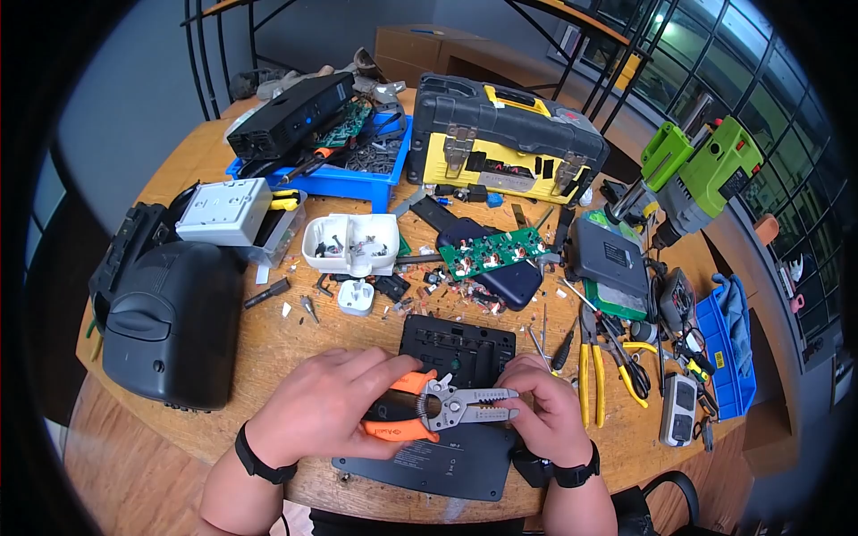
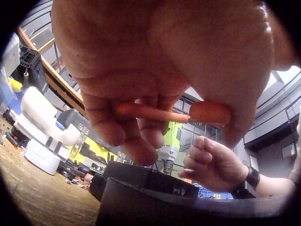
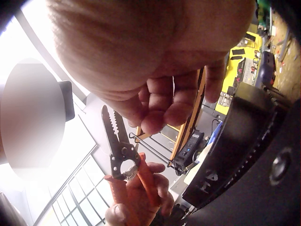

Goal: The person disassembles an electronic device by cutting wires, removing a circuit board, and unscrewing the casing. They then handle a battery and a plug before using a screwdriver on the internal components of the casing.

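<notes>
Orange-handled wire strippers [image 1: 456,406] are gripped in my left hand [image 1: 335,402], their toothed jaws parted and pointing right. In the right wrist view the strippers [image 3: 123,155] show a gap between the jaws, and the left hand [image 3: 141,197] wraps the handles. My right hand [image 1: 550,406] is at the jaw tips with its fingers curled and thumb near the index finger; no object can be made out between them. Below both hands a black device [image 1: 456,464] lies on the table, with an open compartment at its far end.
A black case [image 1: 170,330] stands at the left. White trays [image 1: 353,241] of screws, a green circuit board [image 1: 496,253] and scattered debris lie beyond the device. Yellow-handled pliers [image 1: 585,384] and other tools are at the right. A yellow-black toolbox [image 1: 509,134] and a blue bin [image 1: 357,185] stand behind.
</notes>
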Demonstrator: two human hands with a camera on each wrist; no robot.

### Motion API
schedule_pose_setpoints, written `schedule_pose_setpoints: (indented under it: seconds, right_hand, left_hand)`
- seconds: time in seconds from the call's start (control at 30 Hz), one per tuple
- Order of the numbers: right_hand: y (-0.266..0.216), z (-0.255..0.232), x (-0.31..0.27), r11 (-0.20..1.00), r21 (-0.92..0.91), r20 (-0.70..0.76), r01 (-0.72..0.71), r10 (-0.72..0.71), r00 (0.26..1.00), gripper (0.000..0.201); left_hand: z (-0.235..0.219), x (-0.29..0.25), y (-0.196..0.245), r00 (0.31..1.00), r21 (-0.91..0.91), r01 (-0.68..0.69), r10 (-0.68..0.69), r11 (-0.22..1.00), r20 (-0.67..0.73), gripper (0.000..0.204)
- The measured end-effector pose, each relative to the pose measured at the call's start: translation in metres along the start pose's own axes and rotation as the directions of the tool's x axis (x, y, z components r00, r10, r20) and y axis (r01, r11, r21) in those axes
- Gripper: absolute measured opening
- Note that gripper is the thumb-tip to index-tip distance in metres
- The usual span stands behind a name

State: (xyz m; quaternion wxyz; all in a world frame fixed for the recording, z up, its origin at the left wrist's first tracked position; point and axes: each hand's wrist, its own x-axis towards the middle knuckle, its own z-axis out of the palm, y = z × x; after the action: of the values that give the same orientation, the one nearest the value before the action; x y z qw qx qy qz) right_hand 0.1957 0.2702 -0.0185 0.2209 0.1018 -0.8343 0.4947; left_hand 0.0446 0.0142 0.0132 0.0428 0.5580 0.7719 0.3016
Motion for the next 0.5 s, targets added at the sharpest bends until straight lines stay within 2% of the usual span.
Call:
schedule_pose_setpoints:
  seconds: [0.5]
  right_hand:
    - [-0.0008, 0.0001, 0.0002, 1.000, 0.004, 0.000, -0.017, 0.017, 1.000, 0.010]
  left_hand:
    - [-0.0019, 0.0001, 0.0011, 1.000, -0.003, 0.012, -0.012, 1.000, 0.021, 0.070]
